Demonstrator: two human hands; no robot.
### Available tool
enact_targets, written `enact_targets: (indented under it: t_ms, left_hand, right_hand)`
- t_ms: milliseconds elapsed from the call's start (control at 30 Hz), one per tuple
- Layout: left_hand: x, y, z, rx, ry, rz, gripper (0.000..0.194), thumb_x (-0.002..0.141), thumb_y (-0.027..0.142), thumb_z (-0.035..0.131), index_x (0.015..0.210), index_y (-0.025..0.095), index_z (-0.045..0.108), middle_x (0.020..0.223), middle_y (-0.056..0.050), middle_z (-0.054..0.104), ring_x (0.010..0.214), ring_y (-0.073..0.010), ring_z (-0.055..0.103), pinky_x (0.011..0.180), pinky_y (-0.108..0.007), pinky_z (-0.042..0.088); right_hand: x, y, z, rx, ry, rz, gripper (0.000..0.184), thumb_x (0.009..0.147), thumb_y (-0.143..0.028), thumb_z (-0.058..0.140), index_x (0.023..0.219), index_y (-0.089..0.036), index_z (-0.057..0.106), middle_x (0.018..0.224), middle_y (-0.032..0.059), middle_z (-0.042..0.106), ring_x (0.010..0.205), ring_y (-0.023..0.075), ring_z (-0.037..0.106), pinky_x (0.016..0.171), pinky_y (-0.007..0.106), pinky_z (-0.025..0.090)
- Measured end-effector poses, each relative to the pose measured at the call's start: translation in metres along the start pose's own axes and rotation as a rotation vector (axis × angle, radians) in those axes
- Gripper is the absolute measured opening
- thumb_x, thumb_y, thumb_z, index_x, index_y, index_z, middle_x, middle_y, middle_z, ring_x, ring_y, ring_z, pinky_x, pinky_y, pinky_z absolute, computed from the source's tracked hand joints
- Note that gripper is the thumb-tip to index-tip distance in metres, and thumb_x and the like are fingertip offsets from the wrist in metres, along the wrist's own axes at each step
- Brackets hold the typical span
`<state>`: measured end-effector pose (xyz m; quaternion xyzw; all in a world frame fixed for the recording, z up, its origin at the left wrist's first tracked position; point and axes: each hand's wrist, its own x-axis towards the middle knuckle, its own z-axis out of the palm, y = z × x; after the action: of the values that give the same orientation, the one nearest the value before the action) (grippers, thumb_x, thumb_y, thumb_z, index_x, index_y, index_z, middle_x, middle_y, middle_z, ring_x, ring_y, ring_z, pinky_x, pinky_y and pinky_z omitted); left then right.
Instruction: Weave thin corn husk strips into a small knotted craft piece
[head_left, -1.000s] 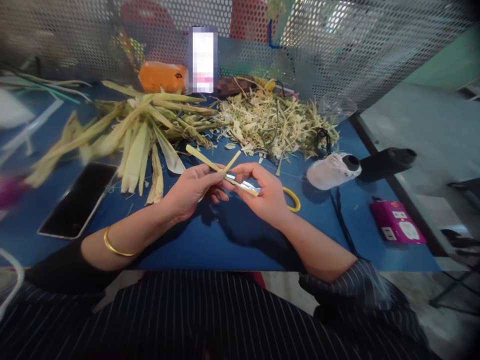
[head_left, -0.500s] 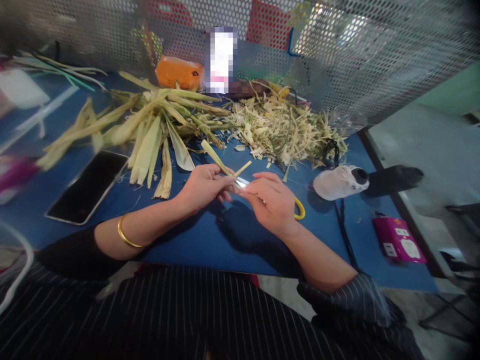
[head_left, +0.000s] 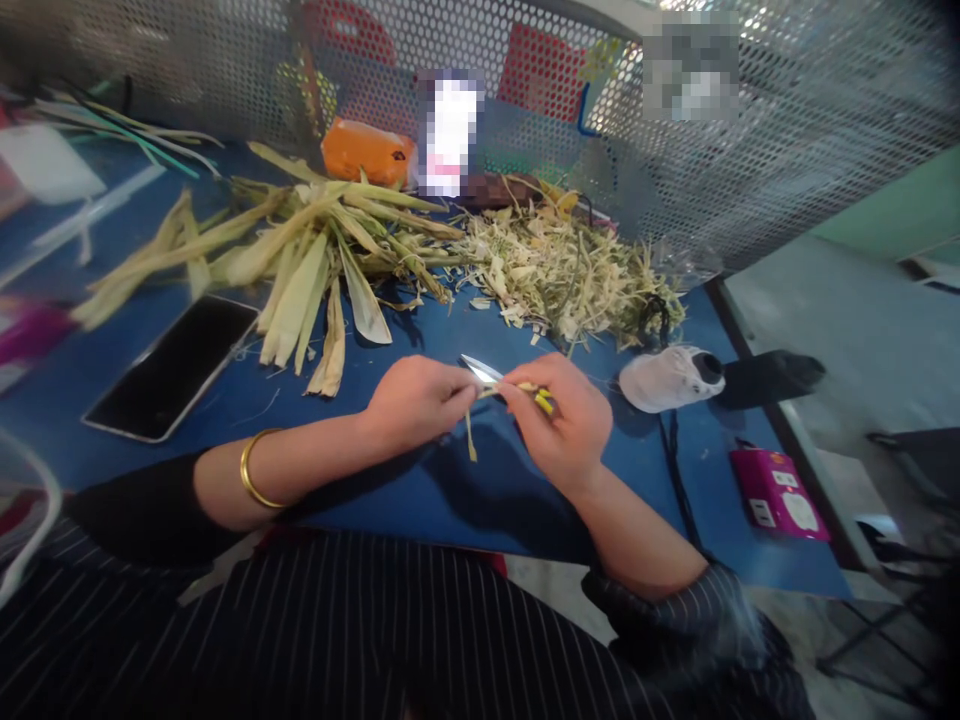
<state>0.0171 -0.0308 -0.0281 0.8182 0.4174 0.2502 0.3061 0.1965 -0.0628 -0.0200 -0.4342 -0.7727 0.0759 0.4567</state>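
My left hand (head_left: 416,400), with a gold bangle at the wrist, is closed in a pinch on a thin dried husk strip (head_left: 471,440), whose end hangs below the fingertips. Close against it, my right hand (head_left: 566,425) grips a pair of scissors (head_left: 481,370). The metal blades point up and left between the hands, and yellow handle parts show under the right fingers. Right thumb and forefinger also meet at the strip. Beyond the left hand lies a spread bundle of dried husks (head_left: 300,290). A heap of pale shredded scraps (head_left: 555,265) lies beyond the scissors.
A black phone (head_left: 176,365) lies flat on the blue table (head_left: 480,510) at left. Toward the right are a white cloth-covered object (head_left: 660,380), a dark one (head_left: 776,378) and a magenta box (head_left: 780,492). An orange packet (head_left: 367,152) sits by the perforated metal screen (head_left: 525,120).
The husk strip, which stuck up past my left fingers, now hangs downward. Both hands have come lower and closer, and the scissors' blades show more, pointing up-left. The view has shifted slightly.
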Motion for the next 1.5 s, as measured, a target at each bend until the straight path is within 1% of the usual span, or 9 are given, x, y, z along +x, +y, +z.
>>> enact_targets:
  t_ms: [133, 367, 567, 767, 1033, 1167, 1267, 1367, 1500]
  left_hand:
    - [0.006, -0.005, -0.003, -0.534, 0.084, -0.290, 0.024, 0.085, 0.025, 0.050, 0.078, 0.016, 0.071, 0.065, -0.003, 0.069, 0.052, -0.0109, 0.060, 0.052, -0.022, 0.046]
    - [0.009, 0.001, -0.004, -1.104, -0.061, -0.453, 0.015, 0.076, 0.017, 0.060, 0.083, 0.014, 0.072, 0.073, -0.005, 0.071, 0.066, -0.0120, 0.067, 0.066, -0.023, 0.053]
    - [0.009, 0.002, -0.006, -1.160, 0.010, -0.502, 0.019, 0.075, 0.027, 0.072, 0.086, 0.012, 0.073, 0.078, -0.006, 0.072, 0.065, -0.0103, 0.064, 0.066, -0.023, 0.053]
    - [0.008, 0.001, 0.001, -1.057, 0.056, -0.502, 0.029, 0.075, 0.027, 0.073, 0.100, 0.013, 0.072, 0.074, -0.002, 0.069, 0.051, -0.0062, 0.054, 0.045, -0.017, 0.040]
    - [0.005, 0.006, 0.009, -1.124, 0.011, -0.522, 0.032, 0.072, 0.021, 0.075, 0.103, 0.013, 0.073, 0.083, -0.005, 0.074, 0.070, -0.0115, 0.065, 0.065, -0.022, 0.051]
    - [0.006, 0.008, 0.006, -1.080, 0.058, -0.498, 0.029, 0.072, 0.020, 0.074, 0.101, 0.013, 0.074, 0.079, -0.004, 0.073, 0.064, -0.0101, 0.063, 0.065, -0.024, 0.053]
    - [0.007, 0.008, 0.001, -1.043, 0.076, -0.445, 0.029, 0.073, 0.022, 0.075, 0.100, 0.013, 0.074, 0.083, -0.005, 0.074, 0.068, -0.0121, 0.066, 0.068, -0.026, 0.054]
    - [0.007, 0.005, -0.003, -1.007, 0.034, -0.403, 0.031, 0.076, 0.027, 0.073, 0.103, 0.013, 0.074, 0.085, -0.007, 0.074, 0.072, -0.0139, 0.068, 0.071, -0.026, 0.054]
    - [0.007, -0.002, -0.001, -0.971, -0.058, -0.334, 0.040, 0.074, 0.031, 0.075, 0.111, 0.015, 0.071, 0.088, -0.007, 0.075, 0.077, -0.0157, 0.069, 0.073, -0.027, 0.053]
  right_hand:
    - [-0.008, -0.001, 0.005, -0.238, -0.029, -0.330, 0.018, 0.083, -0.011, 0.060, 0.095, -0.024, 0.062, 0.084, 0.0037, 0.073, 0.077, 0.0166, 0.067, 0.074, 0.033, 0.050]
    - [-0.004, 0.000, 0.008, -0.438, -0.016, -0.311, 0.013, 0.084, -0.012, 0.060, 0.089, -0.024, 0.063, 0.082, 0.0011, 0.074, 0.072, 0.0148, 0.064, 0.078, 0.035, 0.043]
    - [-0.003, -0.002, 0.009, -0.476, -0.056, -0.368, 0.012, 0.084, -0.014, 0.062, 0.088, -0.025, 0.064, 0.084, 0.0000, 0.072, 0.076, 0.0152, 0.061, 0.083, 0.036, 0.040]
    - [-0.009, -0.001, 0.016, -0.471, -0.099, -0.394, 0.026, 0.086, -0.016, 0.060, 0.109, -0.028, 0.063, 0.091, 0.0023, 0.069, 0.084, 0.0163, 0.060, 0.092, 0.038, 0.040]
    - [-0.012, -0.006, 0.019, -0.513, -0.220, -0.584, 0.015, 0.088, -0.015, 0.056, 0.092, -0.026, 0.064, 0.087, -0.0008, 0.068, 0.084, 0.0153, 0.059, 0.094, 0.036, 0.040]
    - [-0.010, -0.004, 0.016, -0.341, -0.056, -0.336, 0.010, 0.085, -0.013, 0.060, 0.089, -0.022, 0.062, 0.085, 0.0023, 0.068, 0.083, 0.0159, 0.061, 0.089, 0.037, 0.043]
    - [-0.007, 0.003, 0.017, -0.040, 0.044, 0.161, 0.005, 0.086, -0.020, 0.059, 0.081, -0.020, 0.061, 0.079, 0.0028, 0.066, 0.078, 0.0162, 0.061, 0.076, 0.034, 0.047]
    - [-0.005, 0.010, 0.022, 0.402, -0.031, 0.606, 0.012, 0.084, -0.027, 0.059, 0.076, -0.019, 0.061, 0.069, 0.0004, 0.065, 0.065, 0.0139, 0.060, 0.063, 0.029, 0.048]
    - [-0.003, 0.011, 0.026, 0.710, -0.043, 0.804, 0.016, 0.080, -0.031, 0.063, 0.071, -0.018, 0.061, 0.062, -0.0011, 0.064, 0.056, 0.0111, 0.058, 0.054, 0.025, 0.049]
